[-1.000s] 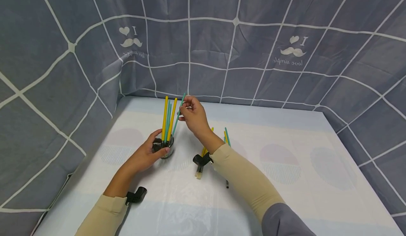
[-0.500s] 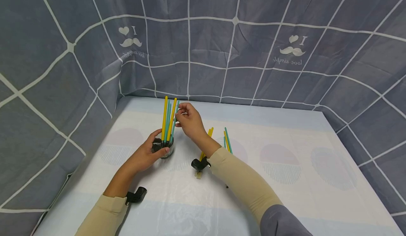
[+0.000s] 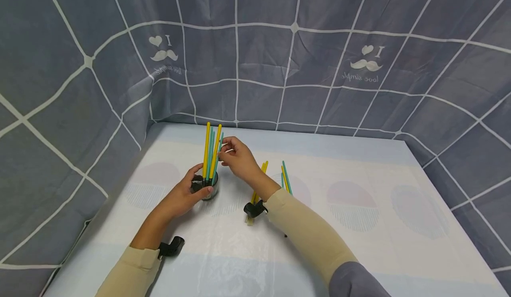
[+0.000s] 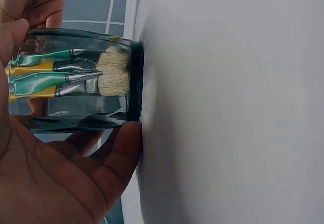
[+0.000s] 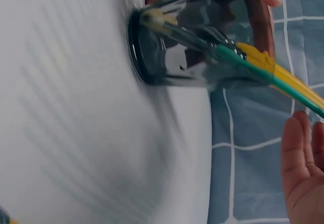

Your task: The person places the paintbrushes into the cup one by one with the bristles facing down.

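My left hand (image 3: 185, 196) holds a clear glass (image 4: 114, 114) on the table, thumb and fingers curled round its side. Inside stand several paintbrushes, bristles down, with yellow handles (image 3: 206, 150) and green handles sticking up past the rim. In the left wrist view their pale bristles (image 4: 114, 75) show close to the glass's base. My right hand (image 3: 241, 160) is just right of the handles, thumb and fingertips pinching a green paintbrush (image 5: 250, 70) by its upper part. This brush leans in the glass, its lower end inside. The right wrist view cuts off the handle's top.
Right of the glass, yellow-handled paintbrushes (image 3: 263, 168) lie on the white table (image 3: 351, 261), partly behind my right wrist and its camera. Further right lie green and yellow brushes (image 3: 286, 178), partly covered by my sleeve. A grey checked curtain (image 3: 263, 57) encloses the back and sides.
My right hand has moved left and down, lowering the green paintbrush deeper into the glass beside the others. The left hand keeps its hold on the glass.
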Motion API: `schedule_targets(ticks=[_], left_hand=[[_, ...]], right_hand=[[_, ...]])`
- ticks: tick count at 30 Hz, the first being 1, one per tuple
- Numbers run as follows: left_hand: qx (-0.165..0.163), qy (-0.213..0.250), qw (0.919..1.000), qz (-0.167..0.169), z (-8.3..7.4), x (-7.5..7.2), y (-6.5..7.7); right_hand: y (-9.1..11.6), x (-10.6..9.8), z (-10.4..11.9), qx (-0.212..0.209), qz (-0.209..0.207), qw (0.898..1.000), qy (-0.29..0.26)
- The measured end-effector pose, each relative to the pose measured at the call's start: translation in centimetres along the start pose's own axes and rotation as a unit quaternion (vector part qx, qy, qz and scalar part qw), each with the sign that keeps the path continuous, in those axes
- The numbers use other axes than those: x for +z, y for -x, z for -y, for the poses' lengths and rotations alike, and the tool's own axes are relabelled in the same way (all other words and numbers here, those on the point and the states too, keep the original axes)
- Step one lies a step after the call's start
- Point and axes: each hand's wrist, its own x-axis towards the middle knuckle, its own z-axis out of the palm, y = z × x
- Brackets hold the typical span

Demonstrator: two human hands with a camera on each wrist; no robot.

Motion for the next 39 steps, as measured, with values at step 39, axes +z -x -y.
schedule_targets(ticks=[39], left_hand=[[-0.007,0.002,1.0,0.006,-0.2,-0.1,0.2]], right_hand=[[5.9,-14.6,-5.4,0.124,-0.063,0.974,0.178]])
